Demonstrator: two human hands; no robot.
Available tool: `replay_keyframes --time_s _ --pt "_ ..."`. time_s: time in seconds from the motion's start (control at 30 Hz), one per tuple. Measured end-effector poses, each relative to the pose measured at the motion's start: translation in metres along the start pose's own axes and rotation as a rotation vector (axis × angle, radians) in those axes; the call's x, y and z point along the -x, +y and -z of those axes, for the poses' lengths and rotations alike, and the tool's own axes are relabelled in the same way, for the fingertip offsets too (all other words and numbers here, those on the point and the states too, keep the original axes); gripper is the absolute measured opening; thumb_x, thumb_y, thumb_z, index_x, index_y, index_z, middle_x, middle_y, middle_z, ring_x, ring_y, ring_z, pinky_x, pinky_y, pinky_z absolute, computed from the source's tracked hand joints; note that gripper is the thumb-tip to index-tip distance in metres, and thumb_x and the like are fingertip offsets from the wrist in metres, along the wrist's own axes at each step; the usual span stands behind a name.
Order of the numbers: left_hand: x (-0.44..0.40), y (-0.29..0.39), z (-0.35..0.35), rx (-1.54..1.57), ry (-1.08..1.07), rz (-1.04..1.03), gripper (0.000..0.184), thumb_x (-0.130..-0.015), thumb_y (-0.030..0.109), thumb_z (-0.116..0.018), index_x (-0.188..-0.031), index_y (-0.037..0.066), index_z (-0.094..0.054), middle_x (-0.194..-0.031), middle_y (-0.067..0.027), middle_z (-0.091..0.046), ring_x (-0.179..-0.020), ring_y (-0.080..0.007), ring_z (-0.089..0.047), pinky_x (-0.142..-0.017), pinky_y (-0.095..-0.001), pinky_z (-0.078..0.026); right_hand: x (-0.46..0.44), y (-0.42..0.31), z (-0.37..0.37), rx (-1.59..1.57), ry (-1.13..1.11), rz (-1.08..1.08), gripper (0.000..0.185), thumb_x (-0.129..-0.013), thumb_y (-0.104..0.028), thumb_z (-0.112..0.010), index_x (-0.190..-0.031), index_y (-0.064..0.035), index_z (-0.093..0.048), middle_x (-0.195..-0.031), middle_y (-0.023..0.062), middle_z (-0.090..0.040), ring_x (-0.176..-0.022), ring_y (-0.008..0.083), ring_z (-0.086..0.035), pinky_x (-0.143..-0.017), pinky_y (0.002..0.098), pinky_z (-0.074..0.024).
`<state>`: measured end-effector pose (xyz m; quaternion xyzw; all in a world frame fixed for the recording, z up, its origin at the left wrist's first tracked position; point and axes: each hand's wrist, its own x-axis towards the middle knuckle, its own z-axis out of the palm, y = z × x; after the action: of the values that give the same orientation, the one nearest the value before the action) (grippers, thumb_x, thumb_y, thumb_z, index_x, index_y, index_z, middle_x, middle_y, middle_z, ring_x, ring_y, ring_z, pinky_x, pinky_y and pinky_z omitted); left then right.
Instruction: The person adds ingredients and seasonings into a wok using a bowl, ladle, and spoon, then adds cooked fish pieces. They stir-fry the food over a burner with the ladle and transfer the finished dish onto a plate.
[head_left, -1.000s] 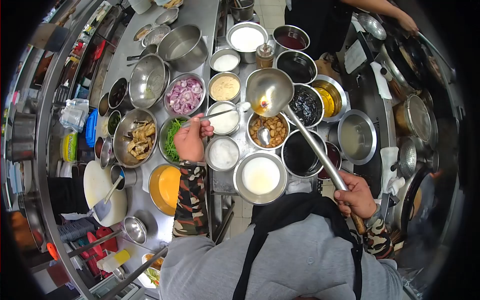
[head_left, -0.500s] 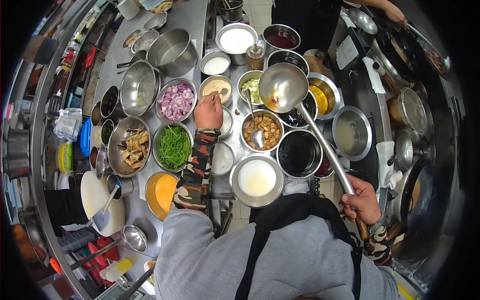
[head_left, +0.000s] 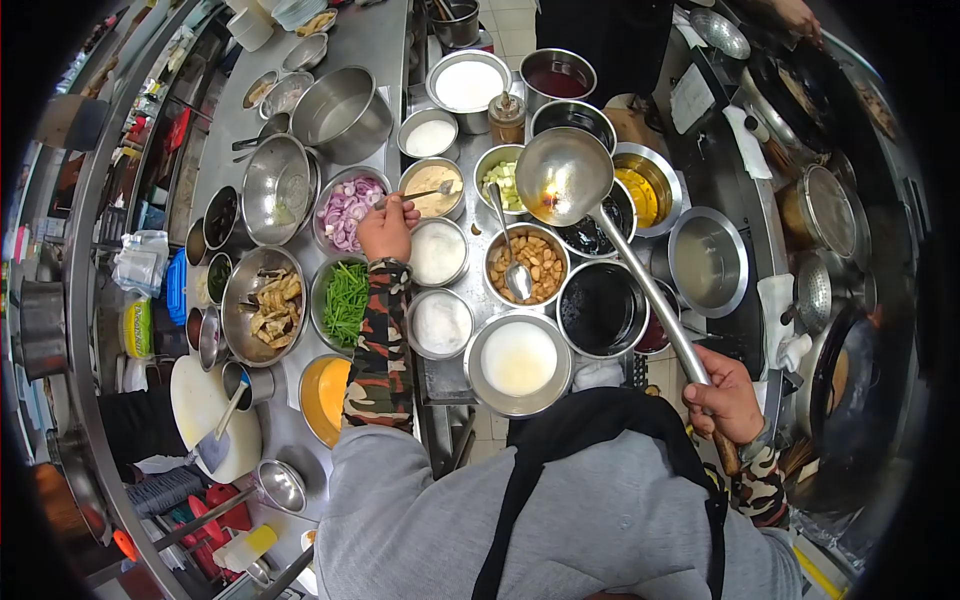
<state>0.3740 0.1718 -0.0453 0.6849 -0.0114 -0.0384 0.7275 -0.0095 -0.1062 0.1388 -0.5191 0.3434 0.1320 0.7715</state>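
Observation:
My left hand [head_left: 387,232] is closed on the handle of a small metal spoon [head_left: 428,192]. The spoon's head is over or in a bowl of beige powder [head_left: 436,207]. Just left of that hand is a bowl of sliced purple onion [head_left: 348,208]; below it are cut green stalks [head_left: 345,305]. My right hand [head_left: 727,395] grips the long handle of a large ladle [head_left: 567,175], its wooden end below my fist. The ladle's bowl hangs above dark sauce [head_left: 603,222] and beside diced pale green pieces [head_left: 502,184], with a little orange-brown residue inside.
Bowls of white grains [head_left: 438,252], fried brown cubes with a spoon [head_left: 540,265], black liquid [head_left: 600,308], milky liquid [head_left: 519,360] and yellow oil [head_left: 645,195] crowd the counter. A wok [head_left: 785,95] stands on the right-hand stove. At the top right shows a co-worker's hand [head_left: 800,18].
My left hand has moved left and tilted the spoon flatter, its handle pointing toward the onion. My right hand and ladle have barely moved. The co-worker's hand has shifted toward the frame's edge.

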Motion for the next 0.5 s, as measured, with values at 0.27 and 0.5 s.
replay_keyframes --time_s 0.27,0.5 --pt "-0.003 -0.009 0.01 0.083 0.038 0.082 0.025 -0.097 0.014 -0.053 -0.103 -0.009 -0.061 -0.079 -0.0104 -0.065 -0.062 -0.0131 -0.062 -0.056 -0.0233 -0.052 -0.01 -0.001 -0.003 0.018 -0.025 -0.006 0.058 -0.083 -0.002 -0.06 -0.137 0.0007 -0.041 -0.059 0.001 -0.048 -0.037 0.0072 -0.041 -0.034 0.0221 -0.0325" --pt "0.008 -0.012 -0.002 0.001 0.009 0.03 0.026 -0.097 0.014 -0.053 -0.104 -0.01 -0.061 -0.079 -0.0105 -0.066 -0.062 -0.0134 -0.062 -0.058 -0.0235 -0.053 -0.011 -0.003 -0.003 -0.018 -0.063 -0.019 0.058 -0.085 0.005 -0.054 -0.14 0.0001 -0.039 -0.062 0.0015 -0.05 -0.039 0.0061 -0.042 -0.036 0.0213 -0.0321"
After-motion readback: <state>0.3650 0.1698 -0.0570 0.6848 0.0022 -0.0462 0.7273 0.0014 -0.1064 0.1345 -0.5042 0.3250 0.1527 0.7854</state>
